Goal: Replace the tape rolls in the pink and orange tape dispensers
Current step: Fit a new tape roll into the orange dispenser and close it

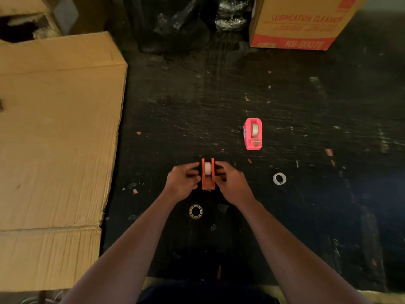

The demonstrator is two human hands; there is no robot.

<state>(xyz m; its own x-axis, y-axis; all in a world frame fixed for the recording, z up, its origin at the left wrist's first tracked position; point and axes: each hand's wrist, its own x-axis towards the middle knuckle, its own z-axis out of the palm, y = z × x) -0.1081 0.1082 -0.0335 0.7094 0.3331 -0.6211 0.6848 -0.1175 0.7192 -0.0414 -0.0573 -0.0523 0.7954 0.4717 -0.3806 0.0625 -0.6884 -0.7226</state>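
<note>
1. Because the white roll (207,168) sat between the two thin side walls of the orange tape dispenser (207,175), it could have tipped or popped out if one hand pushed harder than the other
2. If the roll's hub was not down in its slots, the tape would likely jam; the picture did not show the slots
3. The dispenser could also have slid on the dark table (197,110), since it looked small and light
4. The left hand (183,179) had its fingers curled in, pinching the dispenser's left wall
5. The right hand (230,181) was curled the same way, pinching the right wall
6. The pink tape dispenser (252,134) stood well apart, further back and to the right, with a roll inside it
7. A white ring (279,178) lay right of the hands and a clear ring (195,211) lay near the left wrist; they looked like used-up rolls
</note>
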